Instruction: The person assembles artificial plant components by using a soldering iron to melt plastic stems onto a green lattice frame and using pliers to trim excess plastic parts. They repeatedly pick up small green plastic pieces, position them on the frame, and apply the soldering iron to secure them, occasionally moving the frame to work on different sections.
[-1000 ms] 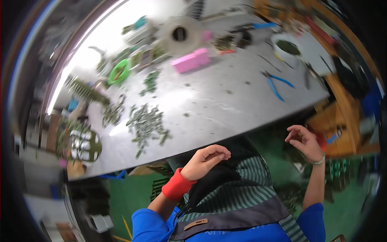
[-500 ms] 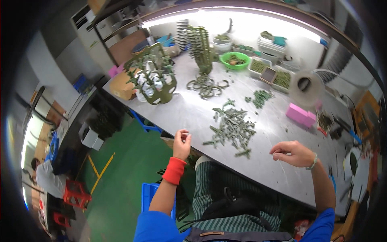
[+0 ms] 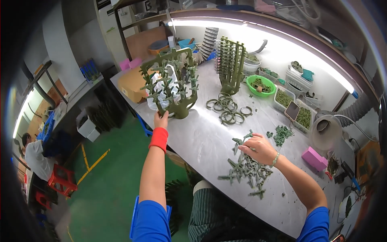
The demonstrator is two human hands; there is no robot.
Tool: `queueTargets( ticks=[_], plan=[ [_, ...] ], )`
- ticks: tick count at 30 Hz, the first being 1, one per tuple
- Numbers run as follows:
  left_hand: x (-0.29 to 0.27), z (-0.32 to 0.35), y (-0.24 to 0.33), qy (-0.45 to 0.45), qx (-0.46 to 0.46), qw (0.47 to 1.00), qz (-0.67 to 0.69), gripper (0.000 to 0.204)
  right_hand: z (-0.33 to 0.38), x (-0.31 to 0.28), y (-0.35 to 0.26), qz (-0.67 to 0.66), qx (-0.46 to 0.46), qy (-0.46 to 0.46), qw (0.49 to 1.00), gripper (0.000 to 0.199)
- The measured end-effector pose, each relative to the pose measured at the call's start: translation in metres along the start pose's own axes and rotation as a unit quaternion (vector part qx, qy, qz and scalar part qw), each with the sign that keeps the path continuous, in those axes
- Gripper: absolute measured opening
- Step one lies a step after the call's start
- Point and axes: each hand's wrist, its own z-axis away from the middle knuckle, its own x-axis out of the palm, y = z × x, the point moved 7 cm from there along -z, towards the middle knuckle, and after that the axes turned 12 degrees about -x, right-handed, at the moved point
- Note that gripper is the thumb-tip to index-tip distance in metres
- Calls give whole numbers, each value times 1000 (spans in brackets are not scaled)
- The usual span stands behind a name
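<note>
Left hand [image 3: 161,119] was pinching the base of the green rack [image 3: 174,82] at the table [image 3: 201,141] edge, probably steadying it. Right hand [image 3: 258,148] rested loosely curled on the pile of green cross pieces [image 3: 246,169], fingers seemingly picking one.

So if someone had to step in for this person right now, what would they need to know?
Left hand: stretched out to the base of the big green branched frame at the table's near edge, touching or gripping it; which one is unclear.
Right hand: resting palm-down on the pile of small green cross-shaped pieces; fingers curled, whether they pinch a piece is hidden.
Nearby: loose green rings on the steel table, a second, taller green rack behind them.
Done: the frame's arms already carry many pieces.
Left: a good heap of crosses remains loose on the table.
</note>
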Motion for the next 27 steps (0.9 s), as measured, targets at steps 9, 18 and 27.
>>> queueTargets(
  ticks=[9, 18, 27],
  plan=[
    [-5, 58, 43, -72, 127, 982, -120, 43, -7, 8, 24, -167, 132, 1, 977, 22],
    [-40, 116, 41, -118, 19, 993, -4, 34, -12, 28, 15, -194, 130, -29, 972, 27],
    [-75, 197, 111, -222, -96, 961, 138, 29, -11, 17, 0, -239, 124, -4, 963, 32]
  ],
)
